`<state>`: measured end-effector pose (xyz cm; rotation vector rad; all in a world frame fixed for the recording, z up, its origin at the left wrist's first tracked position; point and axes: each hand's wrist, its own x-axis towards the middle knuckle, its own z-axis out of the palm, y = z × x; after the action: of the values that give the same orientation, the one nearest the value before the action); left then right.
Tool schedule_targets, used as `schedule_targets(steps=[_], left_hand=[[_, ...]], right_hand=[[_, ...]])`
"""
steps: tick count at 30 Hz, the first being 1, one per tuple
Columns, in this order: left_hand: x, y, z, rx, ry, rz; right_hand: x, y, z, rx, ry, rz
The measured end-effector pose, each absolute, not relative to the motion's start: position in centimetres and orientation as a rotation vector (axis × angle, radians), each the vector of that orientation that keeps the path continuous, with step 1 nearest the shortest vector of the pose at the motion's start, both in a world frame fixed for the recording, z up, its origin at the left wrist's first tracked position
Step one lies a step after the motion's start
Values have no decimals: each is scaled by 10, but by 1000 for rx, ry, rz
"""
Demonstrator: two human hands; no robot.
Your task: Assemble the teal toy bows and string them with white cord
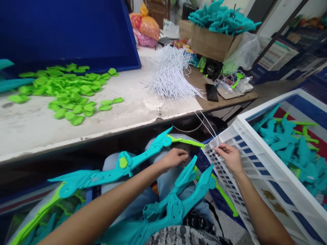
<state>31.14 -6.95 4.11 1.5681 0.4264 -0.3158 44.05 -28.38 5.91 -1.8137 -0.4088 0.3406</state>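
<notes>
My right hand (230, 157) pinches a pair of thin white cords (208, 126) that rise toward the table edge, beside the white crate's near corner. Over my knees, my left hand (176, 158) is closed with its fingers curled; whatever it holds, if anything, is hidden. Just above it lies a teal plastic toy bow (102, 177) with lime-green end arms and a green hexagonal cap (123, 162) at its middle. A second teal bow piece (176, 208) rests across my lap, below my left hand, with another green arm (224, 195) sticking out toward the crate.
Loose lime-green caps (74, 90) lie heaped on the white table (122, 119) before a blue tray (68, 30). Near them are a bundle of white cords (171, 73), a phone (212, 92) and a cardboard box (209, 41) of teal parts. A white crate (278, 163) stands at right.
</notes>
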Motion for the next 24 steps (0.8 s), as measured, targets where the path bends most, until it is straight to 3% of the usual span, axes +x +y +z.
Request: schedule_targets(steps=[4,9,24], left_hand=[[346,-96,13,1071,654,-324],[362,-107,1,923,677,-312],[370,-115,-9,778,595,-314]], right_hand=[[435,-270,46,-1955,-580,-37],[433,-258,28,-2022,-871,-261],[441,-262,26,-2084,-1322,-429]])
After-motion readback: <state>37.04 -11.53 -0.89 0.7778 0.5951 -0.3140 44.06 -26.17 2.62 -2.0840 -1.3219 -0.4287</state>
